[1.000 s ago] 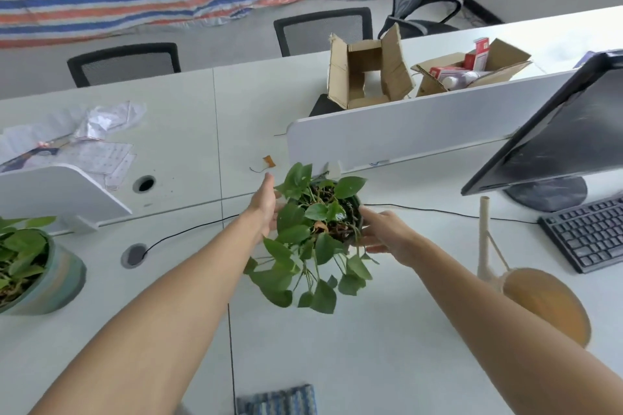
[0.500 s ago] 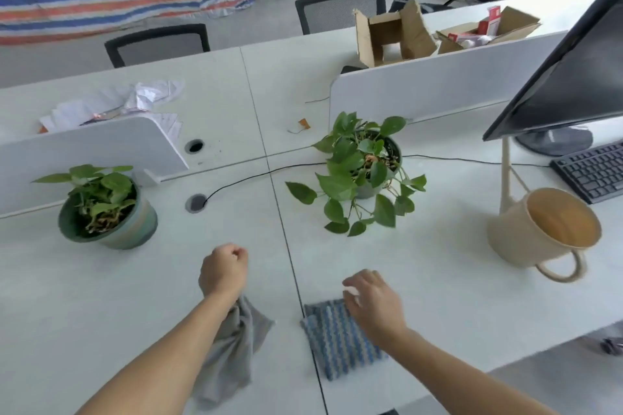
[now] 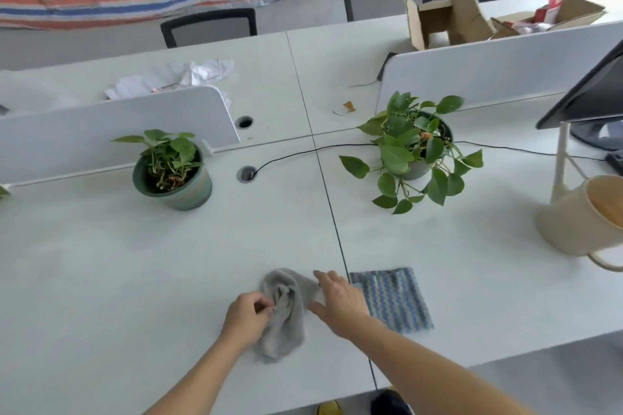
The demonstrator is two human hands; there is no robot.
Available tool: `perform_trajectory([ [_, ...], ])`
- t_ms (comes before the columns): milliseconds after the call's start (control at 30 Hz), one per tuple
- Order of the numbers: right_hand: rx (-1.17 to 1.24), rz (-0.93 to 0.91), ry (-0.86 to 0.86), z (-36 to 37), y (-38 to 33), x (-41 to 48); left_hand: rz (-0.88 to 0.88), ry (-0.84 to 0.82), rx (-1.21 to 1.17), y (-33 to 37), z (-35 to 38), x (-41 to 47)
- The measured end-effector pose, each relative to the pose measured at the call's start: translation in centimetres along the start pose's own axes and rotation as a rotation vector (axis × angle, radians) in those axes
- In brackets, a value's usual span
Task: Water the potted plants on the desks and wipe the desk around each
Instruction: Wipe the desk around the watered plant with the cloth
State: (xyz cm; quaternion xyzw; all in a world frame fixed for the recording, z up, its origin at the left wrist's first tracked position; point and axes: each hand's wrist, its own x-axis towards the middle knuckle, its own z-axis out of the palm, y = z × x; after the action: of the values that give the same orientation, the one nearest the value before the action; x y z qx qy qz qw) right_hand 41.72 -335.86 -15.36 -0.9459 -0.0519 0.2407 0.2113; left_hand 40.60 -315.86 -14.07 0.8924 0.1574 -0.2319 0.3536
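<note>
A crumpled grey cloth (image 3: 285, 313) lies on the white desk (image 3: 135, 273) near its front edge. My left hand (image 3: 247, 317) pinches the cloth's left side. My right hand (image 3: 338, 298) reaches onto the cloth's right part with fingers spread. A blue striped cloth (image 3: 394, 298) lies flat just right of my right hand. A leafy plant in a pale pot (image 3: 416, 152) stands at the right middle. A second plant in a green pot (image 3: 173, 175) stands at the left. A beige watering can (image 3: 580, 212) sits at the right edge.
White divider panels (image 3: 114, 125) run across the desk behind the plants. A black cable (image 3: 303, 152) leads into a desk grommet (image 3: 247, 174). A monitor (image 3: 593, 91) stands at far right, open cardboard boxes (image 3: 445, 20) behind, and crumpled papers (image 3: 188, 76) beyond the left divider.
Both hands left the leafy plant and dropped to the desk front. My left hand brought the grey cloth rightward; my right hand moved off the striped cloth onto the grey one.
</note>
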Motion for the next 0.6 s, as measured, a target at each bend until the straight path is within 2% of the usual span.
perform_trajectory([
  [133, 0.125, 0.133, -0.052, 1.1, -2.2, 1.5, -0.059, -0.049, -0.323, 0.7, -1.1, 0.0],
  [200, 0.348, 0.187, -0.053, 0.4, -1.8, 1.4, -0.081, -0.05, -0.449, 2.0, -2.0, 0.0],
  [267, 0.701, 0.239, 0.007, -1.8, -0.3, 0.8, -0.062, -0.083, -0.576, 4.4, -2.9, -0.1],
  [367, 1.135, 0.314, 0.168, -7.4, 3.5, -0.8, 0.013, -0.189, -0.693, 9.6, -3.2, -0.7],
  [500, 1.262, 0.35, 0.457, -14.2, 8.8, -3.1, 0.136, -0.288, -0.732, 17.7, -0.4, -1.3],
  [600, 1.187, 0.378, 0.677, -17.9, 12.4, -4.3, 0.229, -0.297, -0.687, 23.3, 3.2, -1.4],
])
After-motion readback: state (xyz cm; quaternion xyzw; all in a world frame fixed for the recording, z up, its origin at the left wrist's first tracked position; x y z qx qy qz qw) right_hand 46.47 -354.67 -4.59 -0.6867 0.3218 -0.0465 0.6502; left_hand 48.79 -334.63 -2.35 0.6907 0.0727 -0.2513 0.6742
